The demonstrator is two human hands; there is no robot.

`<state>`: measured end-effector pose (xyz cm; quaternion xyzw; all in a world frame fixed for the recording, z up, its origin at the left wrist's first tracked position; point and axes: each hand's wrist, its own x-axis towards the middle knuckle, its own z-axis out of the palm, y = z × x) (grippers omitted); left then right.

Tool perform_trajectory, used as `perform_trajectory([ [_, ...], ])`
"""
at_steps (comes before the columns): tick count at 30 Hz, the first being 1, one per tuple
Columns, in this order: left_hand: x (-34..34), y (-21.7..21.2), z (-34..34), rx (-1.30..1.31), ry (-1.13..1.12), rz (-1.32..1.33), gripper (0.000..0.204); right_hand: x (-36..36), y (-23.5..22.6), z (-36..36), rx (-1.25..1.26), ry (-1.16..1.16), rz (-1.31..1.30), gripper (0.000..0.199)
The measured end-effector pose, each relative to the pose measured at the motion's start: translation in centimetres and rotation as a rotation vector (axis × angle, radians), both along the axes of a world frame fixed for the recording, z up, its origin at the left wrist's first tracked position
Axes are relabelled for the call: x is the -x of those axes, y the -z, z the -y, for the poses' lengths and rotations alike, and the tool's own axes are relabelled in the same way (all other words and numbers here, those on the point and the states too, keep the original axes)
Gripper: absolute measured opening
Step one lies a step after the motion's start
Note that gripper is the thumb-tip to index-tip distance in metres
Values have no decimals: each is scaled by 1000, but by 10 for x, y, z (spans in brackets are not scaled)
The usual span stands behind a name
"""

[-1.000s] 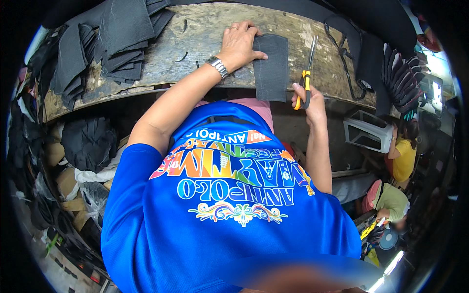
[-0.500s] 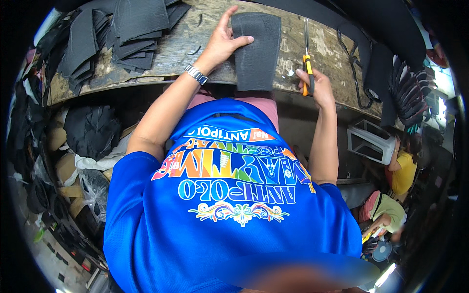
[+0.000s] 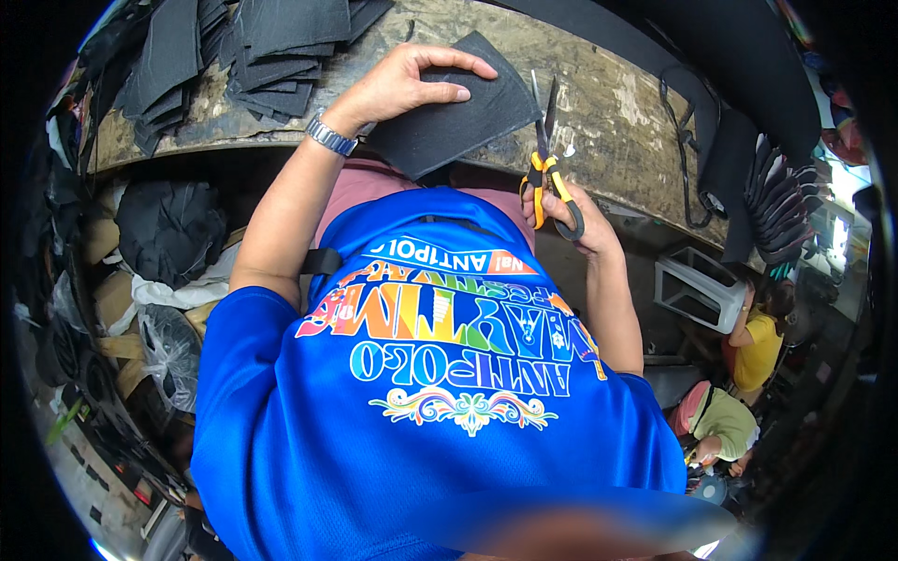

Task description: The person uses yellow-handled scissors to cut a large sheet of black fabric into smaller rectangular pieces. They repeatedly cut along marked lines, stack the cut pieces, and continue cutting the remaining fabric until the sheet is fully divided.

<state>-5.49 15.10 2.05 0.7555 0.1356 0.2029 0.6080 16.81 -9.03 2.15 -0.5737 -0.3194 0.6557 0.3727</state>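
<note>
My left hand (image 3: 404, 86), a metal watch on its wrist, grips a dark grey, felt-like cut piece (image 3: 466, 120) with thumb and index finger lying over its top; the other fingers are partly hidden. The piece is turned askew, overhanging the near edge of the wooden table. Closed around yellow-and-black-handled scissors (image 3: 546, 168), my right hand (image 3: 582, 217) is at the table's near edge. The scissors' blades are spread apart and point away from me, close by the piece's right corner.
Stacks of similar dark pieces (image 3: 285, 56) lie on the worn wooden table (image 3: 622, 117) at the far left. A black cord (image 3: 678, 131) and dark rolled material (image 3: 730, 159) are at the right. Beyond a grey plastic stool (image 3: 697, 290), people sit on the right.
The cut piece has been rotated clockwise and drawn left and nearer by my left hand. My right hand has moved nearer and left, and the scissors have opened.
</note>
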Motion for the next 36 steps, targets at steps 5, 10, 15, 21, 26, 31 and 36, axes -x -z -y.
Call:
perform_trajectory([
  [5, 6, -3, 1, -140, 47, -61, 38, 2, -9, 2, 11, -112, 45, 44],
  [10, 10, -4, 5, -180, 65, -70, 42, 5, -12, 2, 25, -148, 128, 43],
  [15, 15, -6, 3, -117, 114, -99, 43, 6, -10, 5, 50, -155, 119, 41],
  [21, 19, -14, 1, -69, 223, -124, 41, 8, -7, 9, 38, -127, 80, 40],
  [26, 9, -17, 11, -116, 316, -127, 46, 20, -5, 5, 15, -122, 105, 41],
  [31, 7, -18, 12, -56, 321, -106, 48, 28, -8, 8, 54, -64, 81, 39],
  [36, 9, -17, 12, -94, 325, -137, 50, 32, -6, 13, 118, -23, 119, 35],
])
